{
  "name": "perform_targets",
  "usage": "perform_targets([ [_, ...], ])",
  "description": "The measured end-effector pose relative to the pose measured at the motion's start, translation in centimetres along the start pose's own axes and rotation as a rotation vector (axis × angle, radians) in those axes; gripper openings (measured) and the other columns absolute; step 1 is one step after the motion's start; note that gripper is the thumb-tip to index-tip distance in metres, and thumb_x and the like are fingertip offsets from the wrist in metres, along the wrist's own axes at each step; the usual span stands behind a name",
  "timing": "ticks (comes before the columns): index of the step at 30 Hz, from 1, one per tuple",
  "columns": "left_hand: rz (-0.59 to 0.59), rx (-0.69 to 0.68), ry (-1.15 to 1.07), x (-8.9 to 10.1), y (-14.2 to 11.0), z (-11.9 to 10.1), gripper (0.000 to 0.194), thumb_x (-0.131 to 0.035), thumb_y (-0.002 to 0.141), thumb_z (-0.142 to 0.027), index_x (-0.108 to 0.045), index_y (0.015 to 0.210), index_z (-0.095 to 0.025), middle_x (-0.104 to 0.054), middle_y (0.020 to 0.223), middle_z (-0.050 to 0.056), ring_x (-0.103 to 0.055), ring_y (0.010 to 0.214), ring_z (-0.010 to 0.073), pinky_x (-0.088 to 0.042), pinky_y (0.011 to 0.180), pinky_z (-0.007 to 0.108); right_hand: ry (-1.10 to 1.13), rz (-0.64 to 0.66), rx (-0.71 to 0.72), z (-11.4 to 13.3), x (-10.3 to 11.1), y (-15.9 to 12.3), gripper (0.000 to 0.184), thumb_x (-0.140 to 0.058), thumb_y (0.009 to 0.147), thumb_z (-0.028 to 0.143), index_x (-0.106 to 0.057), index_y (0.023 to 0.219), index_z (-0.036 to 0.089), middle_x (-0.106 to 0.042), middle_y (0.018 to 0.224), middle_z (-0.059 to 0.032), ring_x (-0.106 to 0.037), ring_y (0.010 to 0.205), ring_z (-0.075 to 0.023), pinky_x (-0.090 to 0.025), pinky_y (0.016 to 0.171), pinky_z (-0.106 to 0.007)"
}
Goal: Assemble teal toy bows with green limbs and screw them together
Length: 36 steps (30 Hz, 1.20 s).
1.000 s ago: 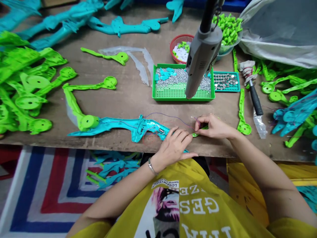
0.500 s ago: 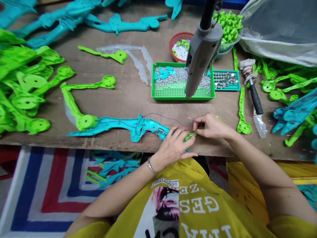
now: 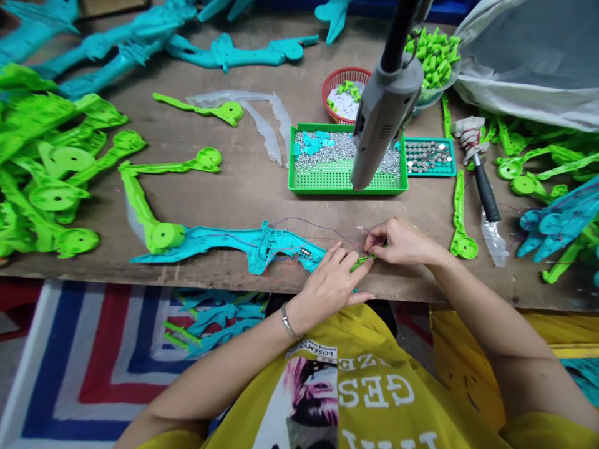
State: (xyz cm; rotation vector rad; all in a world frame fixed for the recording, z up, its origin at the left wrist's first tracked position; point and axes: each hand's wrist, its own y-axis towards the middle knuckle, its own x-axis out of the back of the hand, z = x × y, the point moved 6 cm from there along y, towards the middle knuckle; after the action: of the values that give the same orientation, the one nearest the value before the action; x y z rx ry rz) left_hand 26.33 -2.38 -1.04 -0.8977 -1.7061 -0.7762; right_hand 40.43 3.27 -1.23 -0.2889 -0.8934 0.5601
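A blue bow-shaped plastic half-shell (image 3: 222, 240) lies along the table's near edge, its inner side up. Thin wires and a small spring-like metal part (image 3: 306, 252) show in its right portion. Over its right end lies my left hand (image 3: 333, 274), fingers bent around the shell and holding it down. Just right of that, my right hand (image 3: 397, 242) pinches a thin purple wire (image 3: 327, 226) that arcs over from the shell. A green plastic arm (image 3: 362, 262) shows between the hands, mostly covered. Another green arm (image 3: 145, 215) joins the shell's left end.
Behind the hands stands a green tray (image 3: 322, 184) of screws, with a grey power screwdriver (image 3: 386, 125) hanging over it. A teal tray (image 3: 447, 169) holds metal discs. A hammer (image 3: 484, 187) lies right; green parts (image 3: 60, 162) pile up left and blue parts (image 3: 556, 215) at far right.
My right hand's fingers have shifted slightly on the wire, and the green arm beneath now shows closer to my left fingers. My left hand stays on the shell.
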Motion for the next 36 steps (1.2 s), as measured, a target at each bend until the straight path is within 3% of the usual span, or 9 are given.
perform_targets([
  [4, -0.010, -0.005, 0.005, 0.0, 0.0, 0.0, 0.068, -0.062, 0.086, -0.062, -0.055, 0.135, -0.015, -0.058, 0.111, 0.011, -0.056, 0.113, 0.0289, -0.039, 0.114, 0.051, 0.189, -0.054, 0.085, -0.2, -0.1, -0.7, 0.014, -0.060, 0.077, 0.016, -0.073, 0.082, 0.019, -0.075, 0.077, -0.0008, -0.066, 0.069, -0.0152, -0.045, 0.067, -0.027],
  [7, 0.009, -0.019, 0.007, 0.0, -0.1, -0.2, 0.070, -0.061, 0.087, -0.061, -0.052, 0.139, -0.015, -0.058, 0.114, 0.012, -0.056, 0.115, 0.0289, -0.039, 0.114, 0.051, 0.325, -0.210, 0.154, -0.8, 0.2, -2.1, 0.006, -0.062, 0.080, 0.020, -0.066, 0.082, 0.018, -0.074, 0.079, -0.0021, -0.067, 0.072, -0.0160, -0.048, 0.071, -0.029],
  [12, -0.027, -0.009, 0.083, 0.9, -0.3, -1.2, 0.070, -0.065, 0.086, -0.059, -0.053, 0.136, -0.012, -0.059, 0.121, 0.015, -0.055, 0.117, 0.0311, -0.041, 0.109, 0.051, 0.064, -0.514, 0.164, -1.3, -0.1, -5.0, 0.004, -0.064, 0.082, 0.017, -0.063, 0.084, 0.021, -0.074, 0.080, -0.0011, -0.067, 0.074, -0.0175, -0.046, 0.082, -0.036],
  [15, -0.150, -0.020, 0.142, 1.7, -0.1, -2.2, 0.046, -0.063, 0.093, -0.042, -0.057, 0.129, -0.013, -0.064, 0.110, 0.012, -0.059, 0.100, 0.0253, -0.049, 0.093, 0.042, 0.012, -0.594, 0.196, -1.0, -0.9, -5.8, 0.006, -0.062, 0.085, 0.017, -0.060, 0.088, 0.021, -0.073, 0.082, -0.0021, -0.067, 0.074, -0.0177, -0.047, 0.078, -0.034],
  [18, -0.270, -0.024, 0.151, 2.0, 0.7, -2.5, 0.027, -0.054, 0.098, -0.022, -0.058, 0.124, -0.013, -0.065, 0.113, 0.011, -0.059, 0.104, 0.0236, -0.047, 0.094, 0.039, -0.016, -0.622, 0.228, -0.8, -1.4, -6.1, 0.010, -0.061, 0.085, 0.014, -0.058, 0.091, 0.022, -0.071, 0.083, -0.0024, -0.066, 0.074, -0.0177, -0.048, 0.076, -0.033],
  [20, -0.254, 0.033, 0.129, 1.5, 1.5, -1.9, 0.021, -0.050, 0.099, -0.019, -0.059, 0.117, -0.012, -0.066, 0.107, 0.012, -0.059, 0.103, 0.0243, -0.047, 0.093, 0.040, -0.028, -0.625, 0.248, -0.7, -1.6, -6.1, 0.012, -0.060, 0.085, 0.013, -0.057, 0.093, 0.022, -0.070, 0.083, -0.0026, -0.065, 0.073, -0.0176, -0.049, 0.074, -0.032],
  [25, -0.173, 0.132, -0.016, -0.3, 2.5, -0.2, 0.006, -0.052, 0.099, -0.019, -0.057, 0.095, -0.017, -0.063, 0.082, 0.004, -0.059, 0.080, 0.0213, -0.048, 0.073, 0.033, -0.063, -0.627, 0.308, -0.4, -2.0, -6.3, 0.012, -0.058, 0.086, 0.013, -0.055, 0.095, 0.021, -0.068, 0.081, -0.0033, -0.063, 0.072, -0.0180, -0.049, 0.069, -0.032],
  [30, -0.149, 0.145, -0.104, -0.7, 2.2, 0.3, 0.012, -0.048, 0.101, -0.020, -0.057, 0.093, -0.018, -0.062, 0.080, 0.002, -0.059, 0.078, 0.0184, -0.047, 0.072, 0.029, -0.081, -0.627, 0.332, -0.3, -2.4, -6.5, 0.014, -0.055, 0.087, 0.012, -0.053, 0.096, 0.022, -0.066, 0.082, -0.0044, -0.062, 0.074, -0.0188, -0.049, 0.069, -0.032],
  [36, -0.118, 0.056, -0.062, -0.8, 2.1, 0.0, 0.027, -0.040, 0.102, -0.014, -0.061, 0.085, -0.017, -0.059, 0.076, 0.003, -0.059, 0.080, 0.0184, -0.052, 0.080, 0.031, -0.007, -0.597, 0.246, -0.8, -2.9, -6.6, 0.015, -0.053, 0.087, 0.013, -0.051, 0.099, 0.023, -0.066, 0.086, -0.0049, -0.063, 0.077, -0.0183, -0.052, 0.071, -0.031],
])
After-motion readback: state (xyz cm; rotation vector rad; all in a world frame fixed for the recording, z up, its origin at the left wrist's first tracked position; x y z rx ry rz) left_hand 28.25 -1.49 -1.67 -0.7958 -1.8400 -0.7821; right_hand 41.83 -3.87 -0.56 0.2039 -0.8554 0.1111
